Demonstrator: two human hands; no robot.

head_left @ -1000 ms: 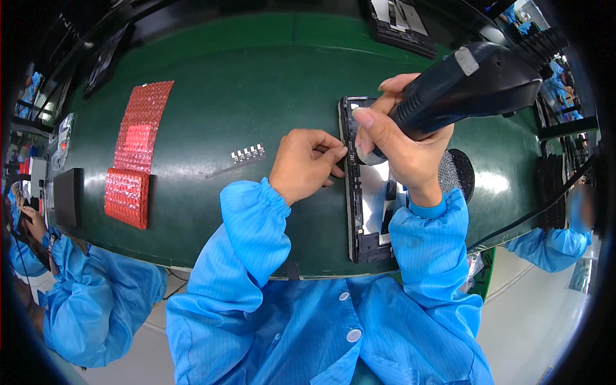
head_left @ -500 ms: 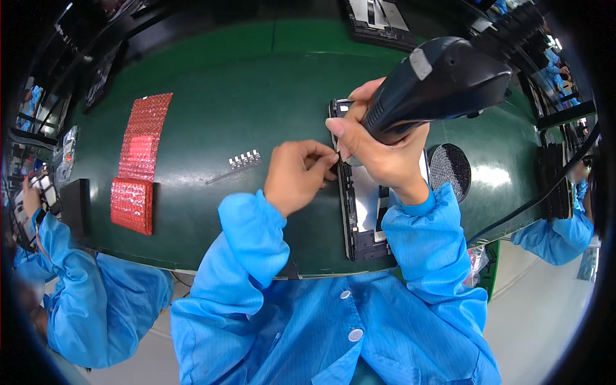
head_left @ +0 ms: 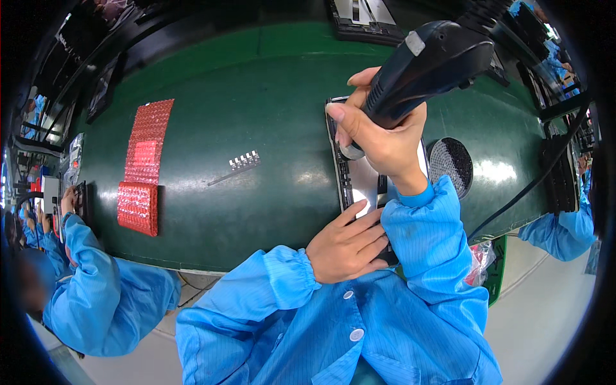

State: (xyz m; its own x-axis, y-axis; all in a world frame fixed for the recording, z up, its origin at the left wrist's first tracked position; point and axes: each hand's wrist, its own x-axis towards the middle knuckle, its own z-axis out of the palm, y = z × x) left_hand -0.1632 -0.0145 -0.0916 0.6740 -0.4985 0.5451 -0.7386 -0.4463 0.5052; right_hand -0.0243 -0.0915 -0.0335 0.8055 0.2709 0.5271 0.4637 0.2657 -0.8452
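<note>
My right hand [head_left: 388, 144] is wrapped round a black electric screwdriver [head_left: 427, 70] that slants down toward the left edge of a flat device [head_left: 364, 178]. The device has a black frame and a silver plate inside, and stands lengthwise in front of me. Exactly where the screwdriver's tip meets it is hidden by my fingers. My left hand [head_left: 348, 245] lies open over the device's near end, fingers spread and holding nothing. Just right of the device sits a round dish [head_left: 450, 168] of small dark pieces. A strip of small metal-and-white parts [head_left: 239, 167] rests to the left.
Red bubble wrap [head_left: 146, 160] lies on the left of the green table [head_left: 269, 96]. Another opened device [head_left: 366, 19] stands at the far edge. A black cable [head_left: 532, 199] crosses the right side. Co-workers in blue sit left and right.
My left hand has left the device's left edge near the screwdriver and come down to its near end, opening flat. My right hand and the screwdriver stay nearly in place.
</note>
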